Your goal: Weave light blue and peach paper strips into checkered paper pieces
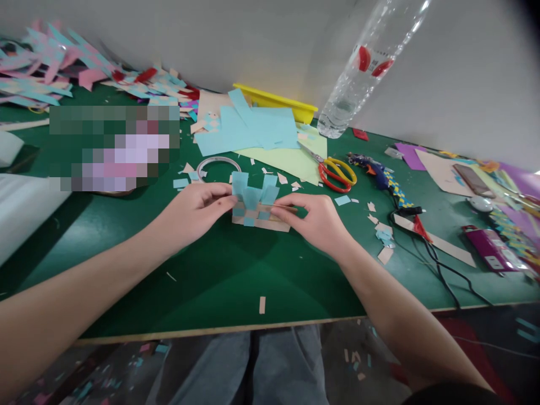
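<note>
Between my two hands is a small woven paper piece point(252, 198) of light blue and pale pink strips, held just above the green table. Blue strip ends stick up along its top, and checks show lower down. My left hand point(202, 205) pinches its left edge with thumb and fingers. On the other side, my right hand point(314, 216) is closed on its right edge, where pale strip ends poke out by the fingers. Close behind the piece lies a roll of tape point(218, 161), and red-and-yellow scissors point(335, 173) rest beyond my right hand.
Blue paper sheets point(261, 132) lie in front of a yellow tray point(276, 101). A clear plastic bottle point(358, 79) stands by the wall. Paper strips point(54, 62) heap up at the back left. Black cables point(434, 259) and a purple device point(491, 247) are at right. Scraps litter the table.
</note>
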{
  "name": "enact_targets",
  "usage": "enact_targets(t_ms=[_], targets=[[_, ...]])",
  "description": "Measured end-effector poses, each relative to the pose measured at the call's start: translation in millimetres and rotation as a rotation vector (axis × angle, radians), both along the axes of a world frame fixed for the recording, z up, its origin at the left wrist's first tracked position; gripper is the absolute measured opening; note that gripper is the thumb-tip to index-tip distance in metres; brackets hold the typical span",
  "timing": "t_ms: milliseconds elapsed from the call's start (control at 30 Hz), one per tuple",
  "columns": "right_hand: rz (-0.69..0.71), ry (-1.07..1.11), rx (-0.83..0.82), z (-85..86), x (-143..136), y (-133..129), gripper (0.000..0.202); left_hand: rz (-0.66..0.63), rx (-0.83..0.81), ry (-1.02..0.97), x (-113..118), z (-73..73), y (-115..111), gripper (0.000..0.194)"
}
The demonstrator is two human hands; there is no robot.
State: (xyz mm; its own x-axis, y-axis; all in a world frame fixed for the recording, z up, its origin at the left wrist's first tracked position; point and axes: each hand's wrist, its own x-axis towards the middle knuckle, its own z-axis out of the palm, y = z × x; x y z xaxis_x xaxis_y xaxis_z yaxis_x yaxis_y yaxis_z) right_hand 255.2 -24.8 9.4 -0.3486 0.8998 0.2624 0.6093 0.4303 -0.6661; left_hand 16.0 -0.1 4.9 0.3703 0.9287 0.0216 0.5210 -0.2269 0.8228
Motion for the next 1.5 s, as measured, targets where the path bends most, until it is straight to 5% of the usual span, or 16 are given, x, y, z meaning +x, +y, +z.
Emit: enact_targets(t_ms=[1033, 1233, 1367, 1500], targets=[[0.063, -0.031, -0.003, -0.8, -3.0, -1.0, 0.018, -0.090, -0.171, -0.278, 4.5, 9.3, -7.7, 0.034], [0.079, -0.030, -0.018, -1.4, -3.5, -1.7, 0.016, -0.223, -0.129, -0.361, 0.0, 3.3, -5.4, 0.039], [0.136, -0.025, 0.015, -3.0, -6.6, -3.8, 0.013, -0.128, -0.062, -0.172, 2.5, -0.4, -5.8, 0.047], [0.146, -0.081, 0.055, -3.9, -12.5, -7.8, 0.021, -0.073, -0.079, -0.205, 8.3, 3.9, -10.7, 0.025]])
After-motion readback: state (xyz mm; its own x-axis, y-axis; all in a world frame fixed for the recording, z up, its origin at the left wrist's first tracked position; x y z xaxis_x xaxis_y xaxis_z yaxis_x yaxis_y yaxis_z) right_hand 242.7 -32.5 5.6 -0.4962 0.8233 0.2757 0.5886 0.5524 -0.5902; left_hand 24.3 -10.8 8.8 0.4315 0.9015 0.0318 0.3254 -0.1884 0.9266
